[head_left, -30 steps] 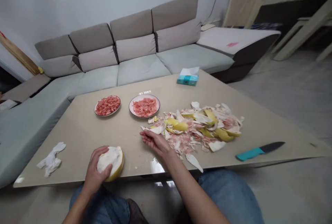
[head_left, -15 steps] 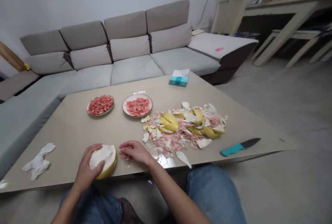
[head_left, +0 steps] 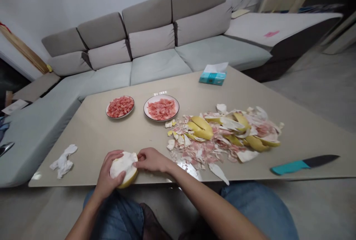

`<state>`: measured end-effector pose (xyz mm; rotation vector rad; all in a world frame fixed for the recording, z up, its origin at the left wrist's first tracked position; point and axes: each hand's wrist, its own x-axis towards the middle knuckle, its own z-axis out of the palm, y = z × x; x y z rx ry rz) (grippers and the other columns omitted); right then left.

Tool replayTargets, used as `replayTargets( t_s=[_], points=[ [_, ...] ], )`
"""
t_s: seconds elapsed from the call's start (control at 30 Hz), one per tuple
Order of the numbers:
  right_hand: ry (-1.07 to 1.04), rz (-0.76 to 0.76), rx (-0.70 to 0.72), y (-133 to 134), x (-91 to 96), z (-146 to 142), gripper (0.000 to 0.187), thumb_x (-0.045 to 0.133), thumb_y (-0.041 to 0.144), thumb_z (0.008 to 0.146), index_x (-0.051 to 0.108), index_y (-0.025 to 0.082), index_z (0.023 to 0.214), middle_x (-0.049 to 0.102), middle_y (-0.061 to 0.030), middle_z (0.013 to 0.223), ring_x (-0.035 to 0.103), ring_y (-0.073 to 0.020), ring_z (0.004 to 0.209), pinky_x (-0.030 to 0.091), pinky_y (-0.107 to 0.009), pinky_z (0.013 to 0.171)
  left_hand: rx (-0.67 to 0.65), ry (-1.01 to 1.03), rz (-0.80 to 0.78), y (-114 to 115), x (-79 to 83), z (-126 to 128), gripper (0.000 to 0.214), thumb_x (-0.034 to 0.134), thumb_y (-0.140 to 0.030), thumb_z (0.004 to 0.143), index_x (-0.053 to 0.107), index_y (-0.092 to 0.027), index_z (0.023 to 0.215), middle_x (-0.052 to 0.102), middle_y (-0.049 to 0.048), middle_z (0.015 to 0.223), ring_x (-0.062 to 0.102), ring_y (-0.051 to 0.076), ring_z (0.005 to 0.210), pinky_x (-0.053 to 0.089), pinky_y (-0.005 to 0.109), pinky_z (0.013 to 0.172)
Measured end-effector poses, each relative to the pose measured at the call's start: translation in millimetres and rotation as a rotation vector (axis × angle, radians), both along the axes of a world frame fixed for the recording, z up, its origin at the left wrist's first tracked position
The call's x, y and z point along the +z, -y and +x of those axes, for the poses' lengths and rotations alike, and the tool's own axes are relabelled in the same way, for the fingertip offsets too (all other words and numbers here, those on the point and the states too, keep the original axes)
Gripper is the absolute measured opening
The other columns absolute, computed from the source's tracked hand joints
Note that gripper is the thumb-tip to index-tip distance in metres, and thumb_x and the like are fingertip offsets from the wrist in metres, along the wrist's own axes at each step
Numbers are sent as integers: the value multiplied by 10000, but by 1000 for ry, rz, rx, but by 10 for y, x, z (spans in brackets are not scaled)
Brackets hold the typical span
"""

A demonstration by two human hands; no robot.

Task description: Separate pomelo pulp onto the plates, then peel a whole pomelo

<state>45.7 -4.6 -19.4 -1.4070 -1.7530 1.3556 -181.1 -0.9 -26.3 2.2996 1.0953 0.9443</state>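
A partly peeled pomelo [head_left: 124,166], white pith on top and yellow rind lower down, is at the table's near edge. My left hand [head_left: 109,176] wraps round its left side, thumb across the front. At the pomelo's right edge, the thumb and fingers of my right hand [head_left: 151,159] pinch the rim of the peel; the fingertips are partly hidden. To the right spreads a heap of yellow rind [head_left: 201,128], white pith and pinkish membrane scraps. A knife [head_left: 292,166] with a turquoise handle lies beyond that heap, near the front edge.
Two plates, a left one [head_left: 130,113] and a right one [head_left: 176,103], hold pink-red pomelo flesh farther back. A crumpled tissue [head_left: 63,162] lies at the left. A turquoise tissue pack [head_left: 213,78] is at the far edge. Behind the table [head_left: 91,132] stands a grey sofa [head_left: 155,66].
My right hand has moved from beside the pomelo onto its right edge, and its fingers have closed there. The whole view has shifted, with the table items appearing farther right.
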Motion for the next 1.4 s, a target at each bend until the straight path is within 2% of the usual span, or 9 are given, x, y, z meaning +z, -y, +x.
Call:
replayTargets(
  t_s=[0.17, 0.4, 0.6, 0.77, 1.03, 1.13, 1.23, 1.33, 1.4],
  points=[
    [156, 93, -36, -107, 41, -48, 103, 681, 261, 619, 682, 171, 571, 589, 14, 505, 503, -124, 518, 295, -221, 481, -14, -9, -18, -13, 6, 20, 384, 628, -324, 775, 541, -241, 1140, 542, 108, 1206, 523, 287, 1152, 433, 467, 979],
    [261, 181, -190, -51, -23, -188, 159, 594, 225, 695, 720, 149, 634, 706, -112, 657, 599, -211, 649, 324, -269, 553, -33, -39, -34, -44, 67, 76, 360, 622, -337, 762, 556, -229, 1100, 556, 116, 1180, 536, 291, 1122, 442, 473, 962],
    [56, 170, -132, -4, -109, 8, 268, 519, 199, 803, 710, 165, 620, 673, -7, 546, 561, -113, 488, 357, -198, 508, -22, 13, -33, -46, 38, 27, 352, 607, -366, 785, 546, -224, 1101, 554, 117, 1186, 526, 286, 1141, 427, 470, 973],
    [-49, 237, -262, 40, -115, 73, 279, 450, 145, 844, 723, 160, 897, 715, -12, 723, 602, -116, 630, 404, -187, 599, 7, -11, -69, -51, 35, 30, 363, 618, -372, 778, 550, -219, 1101, 559, 123, 1198, 518, 290, 1157, 402, 483, 1002],
    [62, 345, -471, 108, -88, 111, 266, 416, 175, 865, 529, 193, 625, 517, 23, 571, 443, -127, 570, 289, -224, 564, 159, -97, -219, -286, 151, 261, 340, 488, -431, 879, 589, -208, 1115, 630, 95, 1128, 585, 260, 1087, 430, 454, 983],
    [110, 386, -513, 113, -101, 285, 313, 406, 251, 899, 478, 210, 597, 485, 18, 558, 428, -141, 559, 279, -242, 567, 92, -122, -231, -392, 265, 338, 384, 372, -446, 938, 627, -211, 1105, 671, 83, 1097, 621, 233, 1035, 477, 411, 934],
    [135, 431, -564, 148, -113, 504, 285, 371, 252, 900, 501, 210, 650, 544, -11, 634, 479, -159, 607, 321, -252, 609, -26, -178, -246, -438, 431, 370, 411, 359, -461, 944, 650, -227, 1116, 700, 72, 1091, 650, 219, 1001, 511, 370, 893],
    [139, 465, -594, 229, -117, 693, 202, 368, 131, 791, 552, 199, 743, 605, -28, 742, 526, -158, 646, 357, -249, 636, -139, -254, -248, -446, 566, 394, 387, 420, -478, 919, 644, -269, 1156, 695, 49, 1148, 643, 209, 1052, 493, 339, 934],
    [151, 479, -609, 296, -106, 761, 214, 363, 94, 712, 547, 200, 687, 597, -19, 696, 532, -159, 643, 359, -245, 631, -178, -312, -241, -447, 599, 436, 380, 455, -488, 900, 635, -291, 1171, 686, 36, 1175, 632, 209, 1076, 469, 331, 960]
  ],
)
